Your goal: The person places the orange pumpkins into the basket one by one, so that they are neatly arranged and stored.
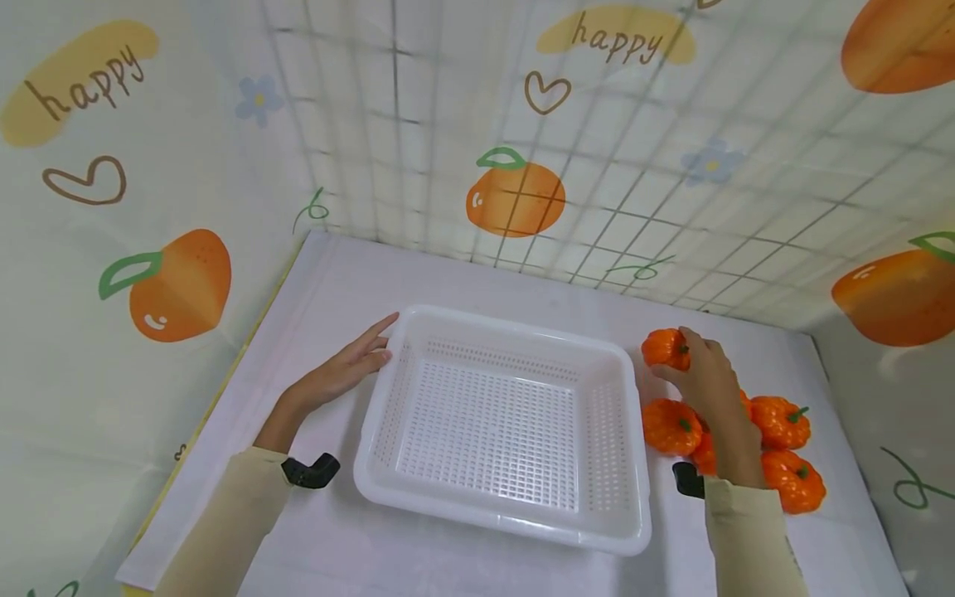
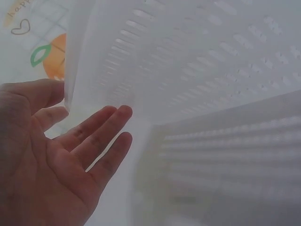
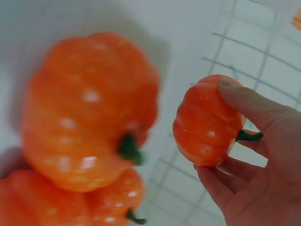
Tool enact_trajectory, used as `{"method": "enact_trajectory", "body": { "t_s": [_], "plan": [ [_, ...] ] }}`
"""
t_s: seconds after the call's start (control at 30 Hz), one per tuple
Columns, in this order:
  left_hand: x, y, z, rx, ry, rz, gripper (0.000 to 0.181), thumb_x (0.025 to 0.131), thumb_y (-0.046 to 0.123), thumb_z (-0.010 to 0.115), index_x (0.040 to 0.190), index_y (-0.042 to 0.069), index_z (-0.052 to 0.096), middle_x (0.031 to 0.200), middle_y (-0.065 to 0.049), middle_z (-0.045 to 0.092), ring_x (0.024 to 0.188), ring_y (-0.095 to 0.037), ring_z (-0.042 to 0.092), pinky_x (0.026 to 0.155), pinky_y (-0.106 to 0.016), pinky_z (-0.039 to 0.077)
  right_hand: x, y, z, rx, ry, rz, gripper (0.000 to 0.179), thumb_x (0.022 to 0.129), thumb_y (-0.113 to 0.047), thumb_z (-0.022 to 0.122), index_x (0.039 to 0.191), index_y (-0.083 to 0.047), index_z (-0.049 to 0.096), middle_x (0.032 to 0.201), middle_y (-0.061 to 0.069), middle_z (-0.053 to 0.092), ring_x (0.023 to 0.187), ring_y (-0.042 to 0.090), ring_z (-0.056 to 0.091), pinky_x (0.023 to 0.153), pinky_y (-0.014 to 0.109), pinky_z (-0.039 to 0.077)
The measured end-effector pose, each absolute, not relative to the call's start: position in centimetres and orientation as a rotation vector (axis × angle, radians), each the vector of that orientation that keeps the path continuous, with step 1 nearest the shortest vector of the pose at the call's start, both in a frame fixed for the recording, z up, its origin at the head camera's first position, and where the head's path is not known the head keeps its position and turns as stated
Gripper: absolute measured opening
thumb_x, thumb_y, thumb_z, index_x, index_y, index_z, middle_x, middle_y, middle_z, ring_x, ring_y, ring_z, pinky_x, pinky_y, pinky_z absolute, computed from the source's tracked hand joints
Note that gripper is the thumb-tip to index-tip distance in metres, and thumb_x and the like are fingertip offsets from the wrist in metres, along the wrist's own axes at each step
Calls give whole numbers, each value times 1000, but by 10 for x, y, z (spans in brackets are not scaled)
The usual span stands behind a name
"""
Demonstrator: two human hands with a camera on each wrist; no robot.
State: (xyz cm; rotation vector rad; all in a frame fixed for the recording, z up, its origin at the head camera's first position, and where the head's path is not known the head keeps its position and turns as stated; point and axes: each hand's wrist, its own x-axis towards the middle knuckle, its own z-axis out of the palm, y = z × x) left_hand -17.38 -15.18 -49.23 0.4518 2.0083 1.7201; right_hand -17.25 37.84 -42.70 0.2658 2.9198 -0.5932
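Orange pumpkin (image 1: 661, 348) in right hand (image 1: 710, 377), thumb and fingers curved round it, just beyond the right rim of the white basket (image 1: 500, 521). Left hand (image 1: 339, 375) fairly open, fingers extended, tips at basket's left rim, nothing gripped. Other pumpkins (image 1: 778, 421) clustered on white tabletop (image 1: 321, 539), near right wrist

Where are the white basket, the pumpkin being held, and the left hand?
White basket (image 1: 488, 431): head view, on its perforated floor.
Held pumpkin (image 3: 207, 123): right wrist view, on its ribbed side.
Left hand (image 2: 60, 160): left wrist view, on the palm.
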Motion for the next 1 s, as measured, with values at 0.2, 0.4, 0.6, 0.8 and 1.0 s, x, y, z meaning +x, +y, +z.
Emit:
{"method": "enact_trajectory", "body": {
  "t_s": [0.2, 0.4, 0.6, 0.8, 1.0],
  "plan": [
    [-175, -151, -493, 468, 1986, 1739, 63, 106, 29, 49, 160, 35, 16, 159, -9, 28, 145, -33, 27, 114, -63, 19, -179, 361, -409, 210, 2965, -607, 92, 93, -29, 72, 159, -5, 12, 149, 39, 22, 129, 60, 30, 96, 74, 34],
    [-176, -151, -494, 472, 2000, 1723, 64, 106, 29, 49, 160, 33, 15, 158, -12, 31, 142, -33, 33, 114, -64, 20, -182, 334, -387, 121, 2995, -605, 89, 94, -28, 72, 160, -8, 15, 150, 37, 23, 127, 59, 33, 95, 72, 38],
    [-177, -151, -492, 470, 2014, 1704, 65, 106, 28, 49, 161, 32, 14, 154, -15, 35, 139, -34, 38, 113, -63, 21, -181, 305, -364, -19, 3044, -616, 85, 93, -24, 73, 159, -8, 22, 150, 34, 28, 127, 57, 37, 96, 71, 38],
    [-176, -151, -492, 460, 2024, 1690, 64, 106, 31, 48, 160, 35, 14, 155, -13, 34, 139, -33, 38, 113, -64, 21, -176, 277, -351, -170, 3058, -631, 85, 91, -21, 75, 159, -11, 24, 150, 29, 31, 127, 53, 41, 96, 67, 42],
    [-175, -151, -492, 470, 2003, 1710, 64, 106, 31, 49, 160, 37, 14, 157, -12, 33, 141, -32, 36, 114, -62, 21, -174, 240, -352, -378, 3065, -615, 82, 89, -18, 77, 156, -11, 31, 149, 24, 36, 124, 46, 48, 95, 61, 47]
  ]
}}
